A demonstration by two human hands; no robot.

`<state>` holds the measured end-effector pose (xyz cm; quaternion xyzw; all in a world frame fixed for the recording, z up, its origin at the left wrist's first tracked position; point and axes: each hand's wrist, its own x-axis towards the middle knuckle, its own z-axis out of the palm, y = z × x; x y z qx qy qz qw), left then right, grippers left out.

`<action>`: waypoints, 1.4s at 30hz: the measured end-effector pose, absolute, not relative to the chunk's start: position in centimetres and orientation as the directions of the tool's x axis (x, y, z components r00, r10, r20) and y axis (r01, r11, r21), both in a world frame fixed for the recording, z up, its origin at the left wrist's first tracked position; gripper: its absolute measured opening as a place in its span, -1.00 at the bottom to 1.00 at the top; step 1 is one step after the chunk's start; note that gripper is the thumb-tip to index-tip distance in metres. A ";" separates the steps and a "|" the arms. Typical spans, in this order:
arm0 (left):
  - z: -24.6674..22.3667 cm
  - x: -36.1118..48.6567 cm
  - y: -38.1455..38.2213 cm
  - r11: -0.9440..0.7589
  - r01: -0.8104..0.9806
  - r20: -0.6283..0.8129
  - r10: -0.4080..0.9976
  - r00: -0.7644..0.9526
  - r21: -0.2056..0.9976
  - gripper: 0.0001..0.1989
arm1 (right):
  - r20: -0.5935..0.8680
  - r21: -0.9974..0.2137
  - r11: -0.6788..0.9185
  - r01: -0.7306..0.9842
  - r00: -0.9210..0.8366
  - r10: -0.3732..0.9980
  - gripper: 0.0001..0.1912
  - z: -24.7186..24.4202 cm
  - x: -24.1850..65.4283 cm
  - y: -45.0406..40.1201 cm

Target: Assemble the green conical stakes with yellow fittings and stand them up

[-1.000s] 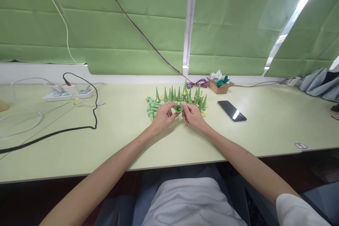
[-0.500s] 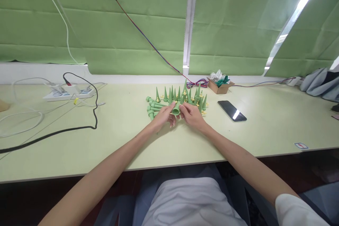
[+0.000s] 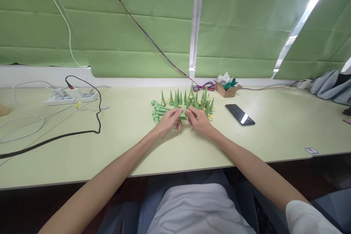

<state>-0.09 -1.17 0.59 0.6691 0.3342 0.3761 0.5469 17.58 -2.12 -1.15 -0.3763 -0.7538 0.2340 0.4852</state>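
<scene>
In the head view, the left hand [image 3: 168, 121] grips a green cone [image 3: 182, 116] by its left side, while the right hand [image 3: 200, 120] seems to pinch its right edge, though a small part between those fingertips would be too tiny to make out. The cone is raised just in front of the standing cones [image 3: 171, 98], wide end toward the wearer, presumably so both hands can reach it. Those behind rest upright on broad bases, which likely steadies them; lying pieces [image 3: 159, 109] sit at left, partly covered by the left hand. The right hand hides some standing cones' bases.
</scene>
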 end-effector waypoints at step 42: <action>0.0 0.4 -1.5 -0.675 0.304 0.538 0.727 0.426 0.672 -0.78 | 0.441 -0.778 0.446 0.444 -0.121 0.890 -0.29 -0.4 17.1 -2.5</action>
